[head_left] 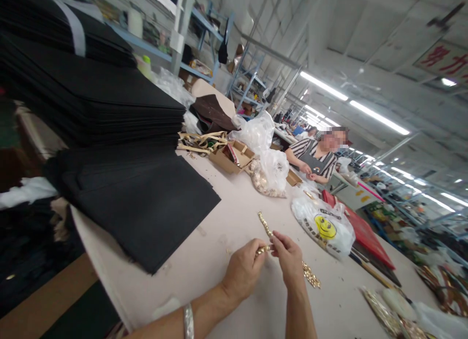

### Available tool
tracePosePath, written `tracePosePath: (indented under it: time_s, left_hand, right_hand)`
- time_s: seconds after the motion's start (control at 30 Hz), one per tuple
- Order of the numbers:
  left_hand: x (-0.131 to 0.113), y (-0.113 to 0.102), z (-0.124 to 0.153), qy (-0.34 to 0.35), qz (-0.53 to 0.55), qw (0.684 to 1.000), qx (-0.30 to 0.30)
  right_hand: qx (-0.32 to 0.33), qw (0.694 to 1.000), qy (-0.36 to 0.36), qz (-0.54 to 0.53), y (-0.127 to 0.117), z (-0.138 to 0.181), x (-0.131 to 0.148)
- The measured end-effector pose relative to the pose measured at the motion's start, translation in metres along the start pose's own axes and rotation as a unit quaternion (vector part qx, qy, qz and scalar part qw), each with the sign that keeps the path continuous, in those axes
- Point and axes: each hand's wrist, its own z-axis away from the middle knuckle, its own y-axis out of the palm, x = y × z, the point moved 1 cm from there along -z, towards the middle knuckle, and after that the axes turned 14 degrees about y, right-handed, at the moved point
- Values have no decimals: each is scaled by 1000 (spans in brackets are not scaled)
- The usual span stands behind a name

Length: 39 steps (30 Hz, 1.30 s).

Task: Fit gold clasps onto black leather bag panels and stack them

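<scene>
My left hand (243,267) and my right hand (289,257) meet over the pale table (234,217), both pinched on a gold chain (263,224). One end of the chain sticks up and away from my fingers toward the far side. The other end trails down past my right wrist onto the table as a gold heap (311,275). A silver bangle (188,320) sits on my left forearm.
A tall stack of black sheets (91,100) and a loose black sheet (146,202) fill the left. A smiley-face plastic bag (324,226), clear bags of gold parts (268,176), a cardboard box (232,156) and red boards (361,232) lie beyond. A person in a striped top (315,159) works across the table.
</scene>
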Motion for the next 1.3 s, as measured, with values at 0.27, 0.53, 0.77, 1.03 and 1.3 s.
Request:
tracePosePath:
  time_s: [0.27, 0.53, 0.77, 1.03, 1.3]
  left_hand:
    - [5, 4, 4, 98, -117, 984, 95]
    - [6, 7, 7, 143, -171, 964, 148]
    - [11, 9, 10, 134, -173, 964, 151]
    - [3, 5, 10, 65, -93, 990, 87]
    - [11, 8, 0, -75, 117, 989, 48]
  right_hand:
    - [40, 999, -19, -4, -20, 66, -8]
    - [39, 998, -20, -55, -21, 69, -23]
    - [26, 999, -46, -3, -20, 74, -21]
    - [25, 993, 31, -108, -24, 67, -34]
    - [4, 983, 78, -166, -17, 62, -35]
